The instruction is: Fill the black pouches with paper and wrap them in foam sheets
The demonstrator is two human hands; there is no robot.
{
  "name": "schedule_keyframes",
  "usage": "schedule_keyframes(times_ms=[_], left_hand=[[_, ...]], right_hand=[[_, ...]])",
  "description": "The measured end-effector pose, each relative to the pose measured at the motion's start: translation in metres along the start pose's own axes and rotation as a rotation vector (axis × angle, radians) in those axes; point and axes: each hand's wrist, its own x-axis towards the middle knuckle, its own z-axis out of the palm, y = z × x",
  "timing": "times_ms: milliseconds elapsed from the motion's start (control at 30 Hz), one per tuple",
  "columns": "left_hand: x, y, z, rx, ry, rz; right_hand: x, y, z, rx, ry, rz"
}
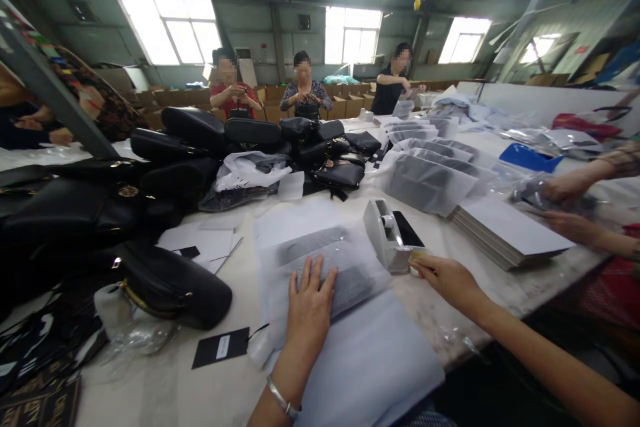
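My left hand (311, 307) lies flat with its fingers spread, on a dark flat item wrapped in translucent white tissue paper (357, 273). More tissue paper (370, 360) is spread beneath it towards me. At the front end of a grey tape dispenser (383, 240), my right hand (445, 280) is closed in a pinch on the end of the tape (415, 259). To the left of the wrapped item rests a black bag (175, 283) with a gold zip. A black tag (221, 347) with a white label lies in front of that bag.
Black bags (220, 140) are heaped at the back left. Several tissue-wrapped items (425, 180) stand in a row behind the dispenser, and a stack of white boards (510, 230) lies to its right. A co-worker's hands (570, 207) work at the right; other people sit across the table.
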Motion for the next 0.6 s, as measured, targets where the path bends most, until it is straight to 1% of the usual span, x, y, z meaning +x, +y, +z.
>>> schedule_keyframes(times_ms=[100,167,200,267,333,400,433,467,500,533,600], left_hand=[[0.003,-0.002,-0.008,-0.033,-0.035,-0.01],[0.005,-0.003,-0.014,-0.057,-0.057,-0.017],[0.006,-0.004,-0.016,-0.069,-0.065,-0.018],[0.008,-0.005,-0.02,-0.087,-0.071,-0.022],[0.01,-0.006,-0.02,-0.094,-0.067,-0.026],[0.01,-0.006,-0.018,-0.093,-0.056,-0.027],[0.011,-0.006,-0.017,-0.091,-0.049,-0.026],[0.01,-0.007,-0.015,-0.09,-0.043,-0.022],[0.01,-0.008,-0.014,-0.088,-0.037,-0.019],[0.01,-0.009,-0.013,-0.087,-0.032,-0.015],[0.01,-0.013,-0.013,-0.091,-0.029,-0.005]], right_hand=[[0.008,-0.003,-0.015,-0.168,-0.093,-0.03],[0.015,-0.003,-0.02,-0.179,-0.165,-0.024],[0.018,-0.002,-0.021,-0.138,-0.199,-0.018],[0.021,0.001,-0.016,0.056,-0.273,0.056],[0.017,0.005,-0.005,0.36,-0.338,0.216],[0.006,0.007,0.008,0.638,-0.366,0.401],[-0.001,0.007,0.013,0.726,-0.365,0.462],[-0.008,0.007,0.018,0.771,-0.355,0.487],[-0.014,0.006,0.02,0.768,-0.339,0.474],[-0.019,0.004,0.02,0.718,-0.312,0.425],[-0.024,-0.001,0.014,0.526,-0.236,0.239]])
